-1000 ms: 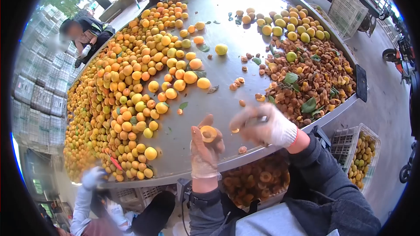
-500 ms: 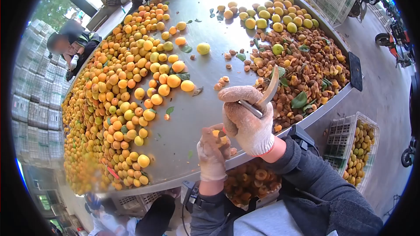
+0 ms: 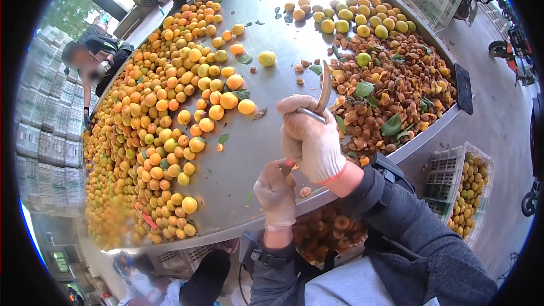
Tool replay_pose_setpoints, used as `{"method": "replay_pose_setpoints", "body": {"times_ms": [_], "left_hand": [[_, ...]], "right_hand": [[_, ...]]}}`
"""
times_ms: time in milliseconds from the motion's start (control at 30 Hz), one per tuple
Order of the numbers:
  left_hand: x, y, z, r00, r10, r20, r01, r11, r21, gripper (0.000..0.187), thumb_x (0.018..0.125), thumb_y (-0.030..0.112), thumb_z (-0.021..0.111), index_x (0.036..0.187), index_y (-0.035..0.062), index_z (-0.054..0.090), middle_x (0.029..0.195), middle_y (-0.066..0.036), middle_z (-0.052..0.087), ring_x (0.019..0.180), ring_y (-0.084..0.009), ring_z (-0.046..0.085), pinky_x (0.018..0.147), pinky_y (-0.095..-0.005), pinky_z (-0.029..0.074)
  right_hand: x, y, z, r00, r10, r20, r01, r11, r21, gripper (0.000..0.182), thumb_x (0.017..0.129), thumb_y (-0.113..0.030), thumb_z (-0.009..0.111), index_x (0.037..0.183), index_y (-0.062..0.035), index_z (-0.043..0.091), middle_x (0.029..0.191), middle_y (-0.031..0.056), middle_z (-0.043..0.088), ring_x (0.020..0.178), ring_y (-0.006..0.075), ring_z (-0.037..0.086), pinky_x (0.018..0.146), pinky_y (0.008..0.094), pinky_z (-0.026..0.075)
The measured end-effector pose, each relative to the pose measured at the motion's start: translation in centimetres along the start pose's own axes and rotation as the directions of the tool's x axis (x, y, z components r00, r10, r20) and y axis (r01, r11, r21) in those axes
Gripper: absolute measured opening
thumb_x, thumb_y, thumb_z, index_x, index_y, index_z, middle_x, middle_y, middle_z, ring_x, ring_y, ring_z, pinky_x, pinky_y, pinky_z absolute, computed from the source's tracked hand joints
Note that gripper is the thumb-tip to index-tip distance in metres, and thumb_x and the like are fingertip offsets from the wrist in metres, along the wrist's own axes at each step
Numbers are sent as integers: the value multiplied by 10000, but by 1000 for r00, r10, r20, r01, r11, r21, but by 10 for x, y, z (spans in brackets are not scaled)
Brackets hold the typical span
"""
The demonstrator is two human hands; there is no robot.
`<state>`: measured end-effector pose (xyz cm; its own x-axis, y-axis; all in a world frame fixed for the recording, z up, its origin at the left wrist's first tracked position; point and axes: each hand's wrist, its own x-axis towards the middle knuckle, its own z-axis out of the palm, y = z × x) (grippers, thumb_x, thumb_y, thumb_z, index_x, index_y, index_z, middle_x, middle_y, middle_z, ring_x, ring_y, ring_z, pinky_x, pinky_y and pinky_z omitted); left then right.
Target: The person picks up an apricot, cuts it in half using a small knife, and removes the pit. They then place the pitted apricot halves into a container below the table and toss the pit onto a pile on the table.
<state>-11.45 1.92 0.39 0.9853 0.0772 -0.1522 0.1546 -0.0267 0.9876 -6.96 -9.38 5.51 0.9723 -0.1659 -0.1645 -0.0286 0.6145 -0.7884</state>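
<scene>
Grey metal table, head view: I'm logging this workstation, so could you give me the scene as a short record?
surface: grey metal table
right hand: white-gloved right hand, grip closed on a curved, brownish-bladed tool
left hand: white-gloved left hand, just below the right; contents mostly hidden
table, left: heap of round orange-yellow fruit
table, right: brown pile of pits and scraps, with green leaves

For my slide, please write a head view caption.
Gloved right hand grips curved tool near left hand; fruit heaped on table.

The table [image 3: 238,153] is glossy metal, the gloves [image 3: 322,150] matt cloth.
</scene>
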Motion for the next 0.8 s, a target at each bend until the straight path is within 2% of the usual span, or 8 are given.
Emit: {"method": "replay_pose_setpoints", "body": {"times_ms": [67,167,300,400,467,567,667,800], "left_hand": [[0,11,1,980,-195,49,201,945,-259,315,982,266,472,1061,3,628,759,-2,590,512,-38,443,436,-188,335],[7,6,1,923,-380,55,367,831,-418,452,960,471,455,1134,88,619,627,19,518,402,-48,365,368,-174,236],[11,-3,-7,896,-306,323,444,660,-606,458,966,456,428,1231,108,565,607,29,497,380,-46,326,357,-173,223],[19,-3,-15,888,-424,180,444,683,-580,418,952,320,516,1295,80,502,674,11,533,417,-38,358,371,-173,255],[26,-10,-26,977,-193,89,212,852,-478,439,910,188,617,1313,71,487,823,-26,583,532,-53,462,457,-160,371],[26,-7,-26,995,-97,22,94,855,-509,503,855,-3,646,1328,25,477,894,-79,624,664,-94,560,597,-210,496],[25,5,-26,980,-190,58,183,748,-638,496,853,-24,631,1323,21,477,940,-98,637,796,-150,611,719,-238,526],[19,9,-42,988,-155,28,143,810,-568,437,848,-30,640,1268,16,528,990,-125,648,880,-185,634,770,-258,523]], "right_hand": [[13,11,-2,978,142,-155,-90,949,304,160,875,-15,502,984,-60,611,588,-18,399,393,84,300,363,226,230],[21,18,-12,970,215,-117,-144,887,439,160,901,-24,476,992,-75,597,578,-33,339,402,68,279,355,224,223],[22,28,-11,935,351,-51,-257,768,587,154,914,-34,480,994,-93,598,577,-41,320,402,66,266,350,219,223],[22,18,-10,944,289,-160,-163,827,538,157,908,-38,483,992,-92,604,577,-34,338,400,67,279,351,218,217],[19,14,-17,977,152,-148,-82,913,399,165,882,-21,499,981,-80,617,581,-28,373,398,65,297,358,214,218],[10,1,-22,993,29,-118,-13,991,134,141,851,-42,590,975,-56,657,592,4,504,414,91,425,361,239,308],[6,-6,-27,987,50,-151,-32,992,118,144,842,-37,591,972,-45,654,594,1,512,418,78,426,363,235,306],[6,-19,-30,977,10,-214,17,992,127,163,857,-5,529,977,-52,629,558,-23,415,384,76,333,359,231,247]]}}
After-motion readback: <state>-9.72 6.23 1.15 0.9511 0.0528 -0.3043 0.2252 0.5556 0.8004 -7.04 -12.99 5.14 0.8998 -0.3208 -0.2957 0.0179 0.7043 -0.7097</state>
